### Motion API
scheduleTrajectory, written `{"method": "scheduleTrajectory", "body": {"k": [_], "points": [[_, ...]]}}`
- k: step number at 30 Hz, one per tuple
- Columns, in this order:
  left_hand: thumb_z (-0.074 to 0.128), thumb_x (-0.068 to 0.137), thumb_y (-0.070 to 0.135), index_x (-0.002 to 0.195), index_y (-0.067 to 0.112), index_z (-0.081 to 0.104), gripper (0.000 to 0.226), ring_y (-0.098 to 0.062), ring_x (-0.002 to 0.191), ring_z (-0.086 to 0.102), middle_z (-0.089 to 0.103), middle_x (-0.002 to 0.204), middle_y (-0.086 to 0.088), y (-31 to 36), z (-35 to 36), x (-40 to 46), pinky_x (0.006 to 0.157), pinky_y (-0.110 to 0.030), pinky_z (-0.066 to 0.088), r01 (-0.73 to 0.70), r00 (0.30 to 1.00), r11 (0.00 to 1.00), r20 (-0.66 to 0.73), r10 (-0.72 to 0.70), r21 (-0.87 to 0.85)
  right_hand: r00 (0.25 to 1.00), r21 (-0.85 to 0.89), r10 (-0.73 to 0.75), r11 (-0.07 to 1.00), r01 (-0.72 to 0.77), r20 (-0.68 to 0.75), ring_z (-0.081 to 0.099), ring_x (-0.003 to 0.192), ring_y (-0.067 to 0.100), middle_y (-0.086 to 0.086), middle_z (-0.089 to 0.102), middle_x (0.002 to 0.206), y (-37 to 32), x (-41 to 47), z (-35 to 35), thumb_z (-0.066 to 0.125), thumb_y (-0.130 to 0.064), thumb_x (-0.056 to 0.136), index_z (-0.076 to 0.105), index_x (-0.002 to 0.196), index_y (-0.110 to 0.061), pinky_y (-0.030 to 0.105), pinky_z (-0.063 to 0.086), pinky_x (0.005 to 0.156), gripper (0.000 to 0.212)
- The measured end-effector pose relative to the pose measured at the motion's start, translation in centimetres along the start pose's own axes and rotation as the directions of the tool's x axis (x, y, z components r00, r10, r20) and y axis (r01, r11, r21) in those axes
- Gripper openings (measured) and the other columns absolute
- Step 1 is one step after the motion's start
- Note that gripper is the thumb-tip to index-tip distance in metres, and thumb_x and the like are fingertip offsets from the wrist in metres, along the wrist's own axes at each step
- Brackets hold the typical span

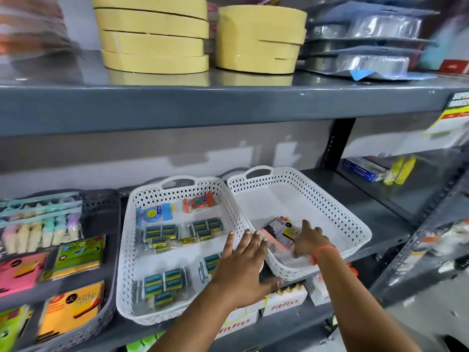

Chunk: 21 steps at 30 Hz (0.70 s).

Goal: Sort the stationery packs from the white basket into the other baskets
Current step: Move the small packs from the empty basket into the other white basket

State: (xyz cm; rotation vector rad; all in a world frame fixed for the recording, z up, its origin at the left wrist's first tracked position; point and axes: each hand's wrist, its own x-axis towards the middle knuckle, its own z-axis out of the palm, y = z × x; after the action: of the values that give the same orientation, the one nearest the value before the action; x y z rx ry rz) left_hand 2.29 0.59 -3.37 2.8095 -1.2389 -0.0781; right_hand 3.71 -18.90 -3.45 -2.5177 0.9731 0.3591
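Reaching into the right-hand white perforated plastic basket (350, 224), the right hand (308, 241) is closing its fingers on a flat red-and-black printed stationery pack (278, 231) lying on that basket's floor; whether the pack is lifted or only touched is hard to tell. The left hand (243, 262) is hovering with fingers spread flat over the near right corner of the neighbouring white lattice basket (132, 240), which is holding several clear packs of blue-and-yellow erasers (162, 235). To do this well, the pack is probably best pinched by one edge, so the slippery wrapper is not sliding, while the left hand is steadying the rim against tipping off the grey metal shelf (380, 214).
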Motion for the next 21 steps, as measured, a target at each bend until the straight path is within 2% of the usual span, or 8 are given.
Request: {"method": "scheduleTrajectory", "body": {"k": [2, 6, 9, 12, 14, 16, 18, 21], "points": [[-0.002, 0.063, 0.085, 0.149, 0.019, -0.004, 0.108, -0.015, 0.142, -0.022, -0.011, 0.159, 0.000, 0.0, 0.1, 0.0, 0.103, -0.040, -0.032, 0.000, 1.000, 1.000, -0.009, 0.000, 0.004, 1.000, -0.015, -0.002, 1.000, 0.002, -0.019, 0.050, 0.116, 0.040, 0.018, 0.046, 0.129, -0.1, 0.1, 0.2, 0.064, -0.009, 0.072, 0.027, 0.133, -0.014, 0.054, 0.046, 0.096, 0.071], [-0.006, 0.059, 0.081, 0.149, 0.018, -0.003, 0.111, -0.016, 0.143, -0.020, -0.011, 0.159, 0.000, 0.0, 0.1, 0.0, 0.101, -0.039, -0.033, 0.000, 1.000, 1.000, -0.005, 0.000, -0.010, 0.994, -0.040, -0.051, 0.998, 0.048, -0.097, 0.046, 0.120, 0.037, 0.015, 0.046, 0.131, -0.5, -0.3, 0.3, 0.060, -0.011, 0.073, 0.034, 0.132, -0.013, 0.050, 0.042, 0.098, 0.064], [0.018, 0.082, 0.074, 0.149, 0.018, -0.004, 0.091, -0.017, 0.144, -0.018, -0.011, 0.159, -0.002, 0.1, -0.2, -0.2, 0.104, -0.041, -0.030, 0.019, 1.000, 1.000, 0.014, -0.019, -0.003, 0.975, 0.040, -0.143, 0.988, 0.152, -0.172, 0.041, 0.123, 0.035, 0.013, 0.044, 0.134, -1.5, -1.0, 0.2, 0.056, -0.012, 0.075, 0.032, 0.136, -0.019, 0.049, 0.040, 0.097, 0.066], [0.028, 0.089, 0.065, 0.149, 0.016, -0.004, 0.084, -0.019, 0.145, -0.016, -0.010, 0.159, -0.004, 0.0, -0.5, -0.6, 0.104, -0.040, -0.026, 0.024, 0.999, 1.000, 0.021, -0.024, -0.009, 0.925, 0.009, -0.315, 0.946, 0.324, -0.212, 0.037, 0.125, 0.035, 0.010, 0.041, 0.137, -3.4, -1.8, -0.1, 0.057, -0.012, 0.074, 0.031, 0.140, -0.026, 0.048, 0.042, 0.099, 0.072], [0.025, 0.089, 0.066, 0.149, 0.015, -0.005, 0.085, -0.018, 0.144, -0.018, -0.008, 0.160, -0.004, -0.4, -0.5, -0.9, 0.104, -0.042, -0.026, 0.038, 0.999, 0.999, 0.025, -0.038, 0.001, 0.882, -0.005, -0.431, 0.899, 0.438, -0.190, 0.036, 0.125, 0.034, 0.009, 0.040, 0.138, -5.1, -2.3, -0.1, 0.059, -0.008, 0.071, 0.032, 0.141, -0.029, 0.048, 0.042, 0.100, 0.077], [0.010, 0.080, 0.075, 0.149, 0.016, -0.005, 0.093, -0.015, 0.142, -0.021, -0.007, 0.160, -0.004, -1.1, -0.7, -1.7, 0.106, -0.043, -0.025, 0.079, 0.997, 0.997, 0.017, -0.079, 0.008, 0.826, -0.050, -0.522, 0.850, 0.524, -0.215, 0.037, 0.125, 0.034, 0.008, 0.042, 0.137, -7.2, -2.8, 0.0, 0.057, -0.006, 0.072, 0.036, 0.140, -0.030, 0.045, 0.042, 0.100, 0.075], [-0.010, 0.061, 0.078, 0.149, 0.016, -0.004, 0.108, -0.016, 0.144, -0.018, -0.007, 0.160, -0.003, -1.9, -1.0, -2.9, 0.107, -0.041, -0.023, 0.119, 0.993, 0.993, -0.012, -0.120, -0.023, 0.764, -0.108, -0.574, 0.814, 0.570, -0.295, 0.039, 0.124, 0.033, 0.006, 0.045, 0.136, -9.3, -3.0, -0.1, 0.054, -0.006, 0.073, 0.040, 0.138, -0.031, 0.042, 0.042, 0.101, 0.071], [-0.015, 0.056, 0.075, 0.149, 0.015, -0.005, 0.111, -0.014, 0.144, -0.016, -0.008, 0.159, -0.001, -3.3, -1.3, -5.3, 0.108, -0.039, -0.022, 0.206, 0.977, 0.976, -0.048, -0.209, -0.068, 0.716, -0.096, -0.622, 0.772, 0.628, -0.315, 0.038, 0.126, 0.033, 0.006, 0.043, 0.139, -12.3, -3.2, -0.3, 0.055, -0.006, 0.073, 0.037, 0.139, -0.032, 0.041, 0.039, 0.103, 0.073]]}}
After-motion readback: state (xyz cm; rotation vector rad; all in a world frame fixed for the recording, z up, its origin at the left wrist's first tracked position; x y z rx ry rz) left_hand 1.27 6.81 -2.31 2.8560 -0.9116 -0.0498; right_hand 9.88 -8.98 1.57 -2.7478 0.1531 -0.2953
